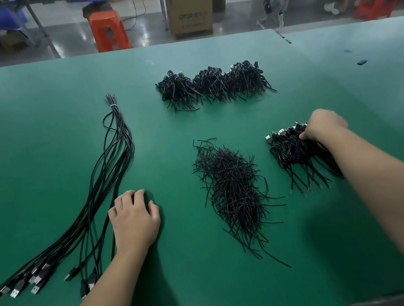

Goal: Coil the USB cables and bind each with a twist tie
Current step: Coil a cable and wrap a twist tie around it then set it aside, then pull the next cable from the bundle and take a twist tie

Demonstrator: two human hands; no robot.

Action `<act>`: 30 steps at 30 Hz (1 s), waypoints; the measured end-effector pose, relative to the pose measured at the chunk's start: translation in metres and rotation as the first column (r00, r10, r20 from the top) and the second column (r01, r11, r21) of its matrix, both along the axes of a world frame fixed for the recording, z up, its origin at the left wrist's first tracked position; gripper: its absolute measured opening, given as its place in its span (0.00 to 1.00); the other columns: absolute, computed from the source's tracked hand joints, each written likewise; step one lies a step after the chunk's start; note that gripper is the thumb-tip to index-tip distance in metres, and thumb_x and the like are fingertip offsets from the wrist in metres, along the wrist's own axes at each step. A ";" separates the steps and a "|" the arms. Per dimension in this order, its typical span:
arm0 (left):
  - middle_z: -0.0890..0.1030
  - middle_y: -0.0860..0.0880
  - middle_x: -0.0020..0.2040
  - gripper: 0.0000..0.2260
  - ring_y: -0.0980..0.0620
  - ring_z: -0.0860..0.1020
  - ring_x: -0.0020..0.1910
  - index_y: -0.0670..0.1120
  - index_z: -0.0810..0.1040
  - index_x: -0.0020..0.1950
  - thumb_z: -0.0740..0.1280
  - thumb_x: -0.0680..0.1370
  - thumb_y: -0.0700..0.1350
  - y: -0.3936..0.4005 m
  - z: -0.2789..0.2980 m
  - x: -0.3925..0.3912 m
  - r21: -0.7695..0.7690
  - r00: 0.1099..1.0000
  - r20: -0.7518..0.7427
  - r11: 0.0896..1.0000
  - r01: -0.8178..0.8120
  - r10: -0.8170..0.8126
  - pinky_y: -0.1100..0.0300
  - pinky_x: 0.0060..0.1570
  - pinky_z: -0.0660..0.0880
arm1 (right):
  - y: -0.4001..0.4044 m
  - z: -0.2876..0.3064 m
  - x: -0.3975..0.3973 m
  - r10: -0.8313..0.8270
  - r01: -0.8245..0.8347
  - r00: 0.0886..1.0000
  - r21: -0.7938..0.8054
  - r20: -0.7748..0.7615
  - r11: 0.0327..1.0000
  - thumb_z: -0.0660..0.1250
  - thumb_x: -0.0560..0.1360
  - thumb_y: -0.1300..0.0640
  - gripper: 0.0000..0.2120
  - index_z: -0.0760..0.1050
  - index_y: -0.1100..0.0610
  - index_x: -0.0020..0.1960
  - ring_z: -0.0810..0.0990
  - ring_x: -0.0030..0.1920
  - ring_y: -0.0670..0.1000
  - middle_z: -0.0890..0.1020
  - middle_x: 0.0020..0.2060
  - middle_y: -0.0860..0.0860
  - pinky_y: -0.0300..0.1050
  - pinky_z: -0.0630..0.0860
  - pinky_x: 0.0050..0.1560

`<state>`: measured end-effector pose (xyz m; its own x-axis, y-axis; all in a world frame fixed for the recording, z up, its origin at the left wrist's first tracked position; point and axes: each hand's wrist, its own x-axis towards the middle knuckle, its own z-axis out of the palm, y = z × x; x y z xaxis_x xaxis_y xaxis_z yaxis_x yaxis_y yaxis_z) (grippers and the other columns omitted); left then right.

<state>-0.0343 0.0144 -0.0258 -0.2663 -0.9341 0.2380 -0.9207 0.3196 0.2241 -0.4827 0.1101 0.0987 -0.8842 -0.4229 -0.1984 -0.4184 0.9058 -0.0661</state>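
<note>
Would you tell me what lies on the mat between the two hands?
In the head view, a loose heap of twist ties lies between the left hand and right hand.

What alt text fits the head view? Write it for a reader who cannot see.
A person's right hand grips a stack of coiled USB cables on a green table while the left hand rests beside a bundle of straight cables. A heap of twist ties lies between, more coiled cables beyond.
</note>
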 end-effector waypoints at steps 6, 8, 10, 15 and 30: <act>0.76 0.42 0.62 0.16 0.41 0.70 0.64 0.43 0.77 0.63 0.67 0.77 0.48 0.001 0.001 0.000 0.007 1.000 -0.004 1.000 -0.006 0.006 0.43 0.62 0.65 | 0.005 -0.006 0.005 0.041 -0.041 0.999 0.021 -0.025 0.999 0.77 0.71 0.45 0.23 0.69 0.60 0.37 0.74 0.37 0.56 0.71 0.32 0.55 0.45 0.69 0.36; 0.76 0.43 0.62 0.17 0.42 0.70 0.64 0.44 0.77 0.63 0.67 0.77 0.48 0.001 0.001 0.000 0.007 1.000 -0.004 1.000 -0.005 0.005 0.43 0.61 0.66 | 0.003 0.003 0.012 0.097 -0.095 0.990 0.022 -0.106 0.995 0.75 0.72 0.42 0.22 0.72 0.60 0.38 0.74 0.34 0.54 0.74 0.34 0.55 0.41 0.64 0.31; 0.76 0.43 0.62 0.17 0.42 0.70 0.64 0.44 0.77 0.63 0.66 0.77 0.49 0.002 0.002 0.000 0.011 1.000 0.001 1.000 -0.005 0.005 0.44 0.62 0.66 | -0.004 0.014 0.026 0.179 -0.187 0.968 -0.032 -0.179 0.982 0.72 0.75 0.43 0.19 0.77 0.60 0.45 0.78 0.40 0.57 0.79 0.42 0.56 0.41 0.67 0.34; 0.76 0.44 0.63 0.17 0.44 0.70 0.65 0.45 0.77 0.65 0.64 0.78 0.50 0.002 0.004 0.002 0.026 1.000 0.002 1.000 -0.003 0.003 0.45 0.63 0.65 | -0.029 0.024 0.113 0.460 -0.486 0.873 -0.377 -0.163 0.788 0.64 0.81 0.51 0.11 0.81 0.56 0.54 0.81 0.44 0.50 0.84 0.48 0.52 0.46 0.79 0.42; 0.77 0.45 0.65 0.15 0.44 0.71 0.67 0.44 0.79 0.64 0.65 0.78 0.46 0.003 0.004 0.008 0.049 0.997 -0.067 0.998 0.029 -0.026 0.46 0.64 0.65 | 0.014 -0.112 0.341 0.693 -0.436 0.716 -0.722 0.084 0.537 0.60 0.79 0.60 0.13 0.76 0.54 0.61 0.77 0.51 0.48 0.77 0.53 0.47 0.44 0.74 0.54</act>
